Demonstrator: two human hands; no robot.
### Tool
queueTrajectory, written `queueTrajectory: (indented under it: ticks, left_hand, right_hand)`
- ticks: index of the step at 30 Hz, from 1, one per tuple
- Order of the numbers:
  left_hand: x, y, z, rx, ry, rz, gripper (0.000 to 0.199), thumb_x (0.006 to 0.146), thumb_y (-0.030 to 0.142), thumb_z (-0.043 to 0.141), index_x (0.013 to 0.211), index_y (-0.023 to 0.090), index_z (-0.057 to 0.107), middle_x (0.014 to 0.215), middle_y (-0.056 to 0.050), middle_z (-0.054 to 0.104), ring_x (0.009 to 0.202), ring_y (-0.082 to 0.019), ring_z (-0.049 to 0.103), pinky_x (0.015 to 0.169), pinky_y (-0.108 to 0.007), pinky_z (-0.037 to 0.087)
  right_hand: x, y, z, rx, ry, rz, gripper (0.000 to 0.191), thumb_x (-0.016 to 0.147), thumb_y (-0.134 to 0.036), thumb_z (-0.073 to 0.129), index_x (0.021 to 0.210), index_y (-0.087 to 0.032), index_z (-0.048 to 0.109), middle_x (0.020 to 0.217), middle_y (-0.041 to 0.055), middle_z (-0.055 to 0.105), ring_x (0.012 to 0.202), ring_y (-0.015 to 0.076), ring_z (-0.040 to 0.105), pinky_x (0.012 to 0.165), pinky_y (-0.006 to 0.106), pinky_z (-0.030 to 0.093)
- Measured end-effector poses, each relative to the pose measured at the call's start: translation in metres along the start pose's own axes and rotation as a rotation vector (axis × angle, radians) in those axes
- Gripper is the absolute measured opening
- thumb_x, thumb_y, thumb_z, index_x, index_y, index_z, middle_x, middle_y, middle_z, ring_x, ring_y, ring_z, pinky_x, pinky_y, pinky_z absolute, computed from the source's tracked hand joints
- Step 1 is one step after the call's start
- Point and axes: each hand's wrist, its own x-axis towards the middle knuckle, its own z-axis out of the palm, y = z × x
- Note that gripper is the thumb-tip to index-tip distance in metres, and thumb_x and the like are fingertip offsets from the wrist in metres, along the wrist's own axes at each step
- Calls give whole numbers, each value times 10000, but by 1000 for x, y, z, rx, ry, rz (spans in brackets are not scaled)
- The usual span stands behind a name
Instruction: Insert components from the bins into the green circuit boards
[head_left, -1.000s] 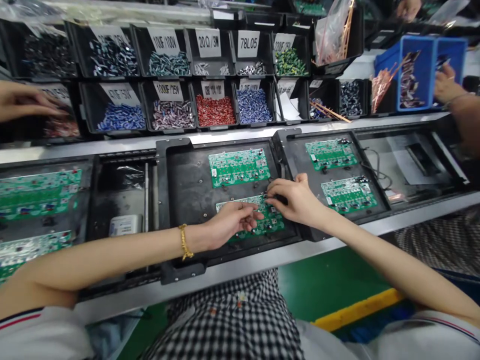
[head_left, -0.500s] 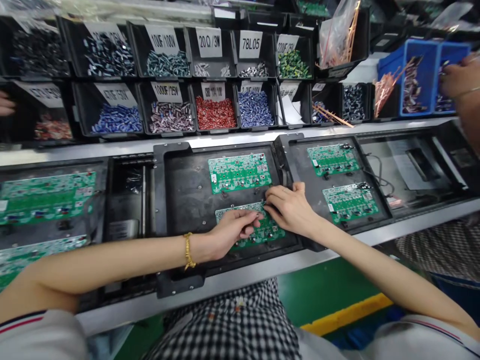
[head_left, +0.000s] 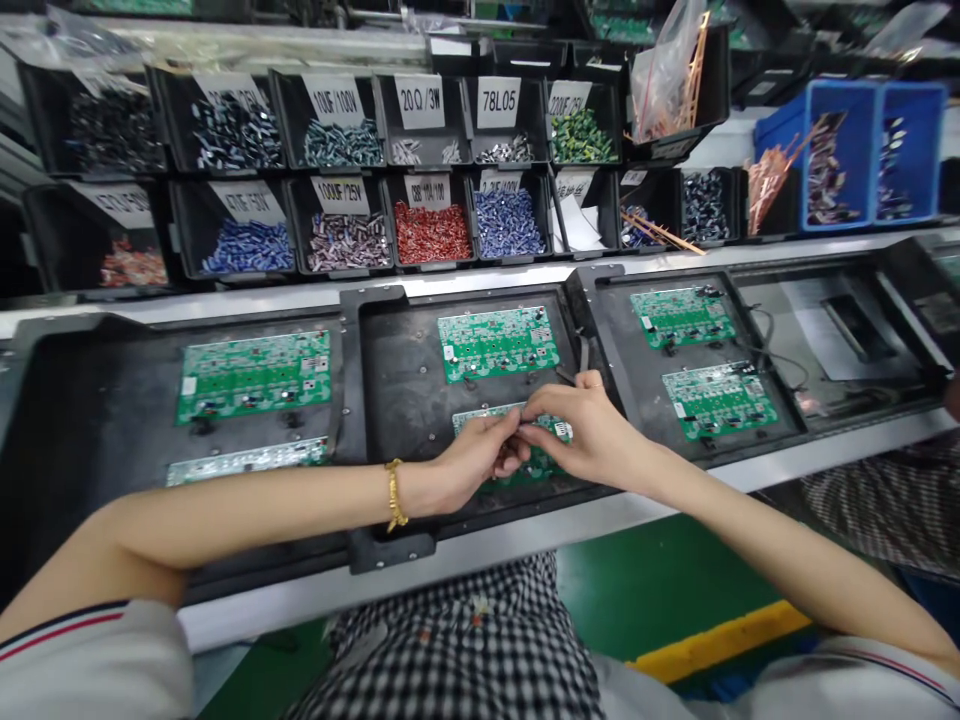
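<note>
My left hand (head_left: 480,455), a gold bracelet at its wrist, is closed in a pinch above the lower green circuit board (head_left: 466,418) in the middle black tray (head_left: 397,360). My right hand (head_left: 574,425) meets it there, thumb and forefinger pinched at the left fingertips. Whatever lies between the fingers is too small to make out. Both hands cover much of that board. Behind them, the upper circuit board (head_left: 499,343) lies flat in the same tray, with a few small components standing on it.
Black bins of sorted components, such as red capacitors (head_left: 431,235) and blue ones (head_left: 510,222), line the back in two rows. Trays with boards adjoin left (head_left: 255,378) and right (head_left: 718,400). Blue bins (head_left: 840,150) stand at far right, near copper-coloured strips (head_left: 769,185).
My right hand has come left from the board's right side to meet my left fingertips. The left tray has slid right against the middle one. Another person's hand has left the blue bins.
</note>
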Motion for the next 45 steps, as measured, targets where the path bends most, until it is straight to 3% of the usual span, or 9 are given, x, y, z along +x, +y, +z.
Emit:
queueTrajectory:
  ticks: [5,9,13,16,21,30,37,42,45]
  left_hand:
    - [4,2,5,-26,10,-51,142,830,193,545,920,87,576,768,-54,602,562,-75,489,529,-204,354]
    - [7,4,3,117,-71,-39,237,787,321,631,814,90,583,818,-70,626,496,-48,432,467,-197,301]
    - [8,7,7,144,-26,-15,329,729,404,678,787,84,626,634,16,483,465,-28,293,439,-195,167]
    - [10,9,13,61,-18,-5,301,747,351,661,859,72,675,625,27,391,540,-49,316,493,-192,225]
    - [18,9,19,-1,36,0,225,744,184,646,934,66,671,728,-15,493,616,-59,386,566,-200,285]
    - [23,12,16,2,47,-60,398,727,442,679,778,51,624,665,-8,474,536,-39,359,489,-192,222]
    - [26,16,23,61,12,54,494,691,579,642,660,97,541,615,4,466,516,-48,332,502,-220,212]
    - [32,80,-11,302,50,192,526,799,617,481,855,109,603,742,-64,573,547,-89,392,527,-245,261]
    - [38,150,-65,754,530,756,352,880,469,465,953,153,600,814,-45,599,800,-139,459,736,-253,327]
  right_hand:
    - [-6,31,-13,-263,3,19,148,854,-167,431,832,-142,575,874,37,654,735,157,577,691,313,165]
    - [-12,55,-13,-285,-17,-23,158,849,-159,416,824,-146,572,966,55,633,815,162,570,684,310,161]
    - [-12,60,-7,-245,-29,-71,137,841,-155,429,807,-151,562,968,62,639,882,180,568,682,312,159]
    - [-12,61,-4,-237,-13,-95,124,832,-154,440,797,-146,559,945,55,642,888,180,568,678,313,158]
    - [-15,63,0,-319,9,-117,170,862,-171,411,814,-139,570,936,70,642,872,187,556,684,324,162]
    - [-15,61,0,-379,-38,-141,207,899,-183,432,777,-137,592,930,76,659,924,203,559,706,337,179]
    - [2,33,-24,15,-13,-9,147,882,-243,471,878,-181,604,893,21,683,775,136,594,730,317,218]
    - [43,43,-38,-119,95,-35,143,845,-214,447,823,-185,585,816,3,659,737,146,567,715,328,193]
    - [73,72,-40,-313,91,-5,165,833,-200,425,828,-170,588,866,36,646,796,185,552,703,339,172]
